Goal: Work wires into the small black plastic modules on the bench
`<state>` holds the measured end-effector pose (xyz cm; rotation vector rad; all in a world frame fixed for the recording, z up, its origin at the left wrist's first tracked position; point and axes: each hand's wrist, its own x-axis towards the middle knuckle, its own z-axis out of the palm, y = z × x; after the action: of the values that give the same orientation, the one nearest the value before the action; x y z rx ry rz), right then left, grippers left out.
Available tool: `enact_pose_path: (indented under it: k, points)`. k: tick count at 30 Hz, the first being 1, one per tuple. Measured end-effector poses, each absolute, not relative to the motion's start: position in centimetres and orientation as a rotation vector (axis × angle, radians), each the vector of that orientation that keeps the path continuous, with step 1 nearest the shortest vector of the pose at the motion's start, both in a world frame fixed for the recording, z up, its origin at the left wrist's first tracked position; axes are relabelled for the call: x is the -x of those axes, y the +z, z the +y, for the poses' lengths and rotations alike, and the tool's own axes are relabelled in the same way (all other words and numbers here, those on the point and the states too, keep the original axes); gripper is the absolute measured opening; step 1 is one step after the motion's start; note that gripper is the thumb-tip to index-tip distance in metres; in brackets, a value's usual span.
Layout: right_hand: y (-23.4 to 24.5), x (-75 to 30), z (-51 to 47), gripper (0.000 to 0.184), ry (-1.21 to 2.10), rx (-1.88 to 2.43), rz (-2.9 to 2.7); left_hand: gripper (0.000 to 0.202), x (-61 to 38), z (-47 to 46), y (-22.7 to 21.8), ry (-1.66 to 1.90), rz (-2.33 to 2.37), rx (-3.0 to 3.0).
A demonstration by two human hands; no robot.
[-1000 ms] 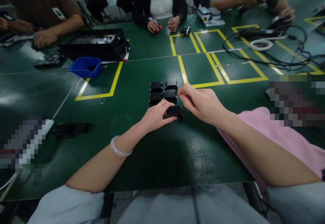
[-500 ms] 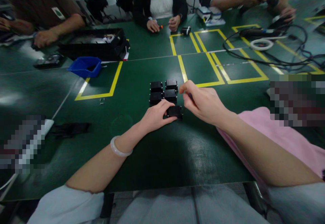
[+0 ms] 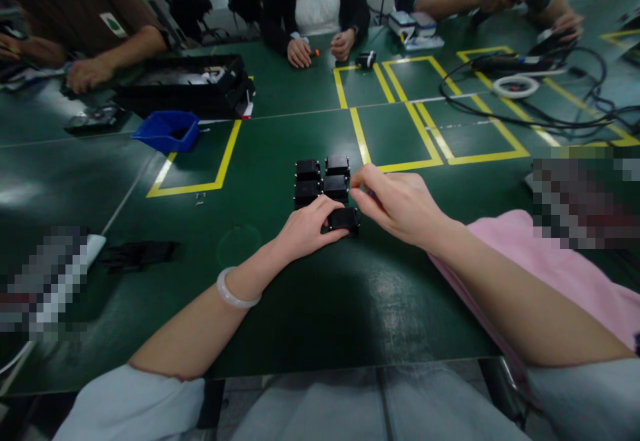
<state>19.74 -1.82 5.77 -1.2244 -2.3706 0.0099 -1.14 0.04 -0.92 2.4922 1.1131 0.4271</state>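
Note:
Between the thumb and fingers of my left hand (image 3: 306, 229) is a small black box-shaped part (image 3: 344, 218) with bright pins or screws at its corners, resting on the table. My right hand (image 3: 407, 206) is closed in a pinch just right of the group; whatever its fingertips hold, if anything, is too small to make out. Those fingertips are right beside another black part (image 3: 335, 188), and I cannot tell whether they touch it. Further matching parts stand in two columns, among them a back left one (image 3: 307, 170) and a back right one (image 3: 337, 164). My left fingers partly cover one (image 3: 306, 191).
A blue bin (image 3: 167, 131) and a long black housing (image 3: 185, 88) stand at the left. Small screws (image 3: 200, 198) lie near yellow tape, and a black piece (image 3: 137, 254) lies left. Cables (image 3: 590, 94) coil at right, above a pink cloth (image 3: 525, 254). Co-workers sit opposite.
My right hand has shifted slightly left and down, its fingertips closer to the black parts. My left hand has stayed in place on its part.

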Motion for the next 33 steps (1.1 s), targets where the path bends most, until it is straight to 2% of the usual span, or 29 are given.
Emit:
enact_pose_path:
  k: [10, 15, 22, 27, 33]
  points:
    - [5.89, -19.65, -1.83, 0.024, 0.056, 1.246, -2.359, 0.038, 1.09, -0.02, -0.79, 0.413, 1.116, -2.490]
    - [5.88, -19.72, -1.70, 0.031, 0.050, 1.280, -2.383, 0.039, 1.11, 0.02, -0.88, 0.420, 1.113, -2.485]
    - [5.65, -19.65, -1.70, 0.025, 0.086, 1.218, -2.349, 0.036, 1.00, -0.02, -0.71, 0.413, 1.117, -2.472]
    - [5.87, -19.77, -1.68, 0.031, 0.040, 1.282, -2.385, 0.038, 1.10, -0.02, -0.83, 0.421, 1.108, -2.485]
    - [6.13, -19.82, -1.84, 0.024, 0.111, 1.249, -2.376, 0.036, 1.10, -0.04, -0.78, 0.415, 1.108, -2.471]
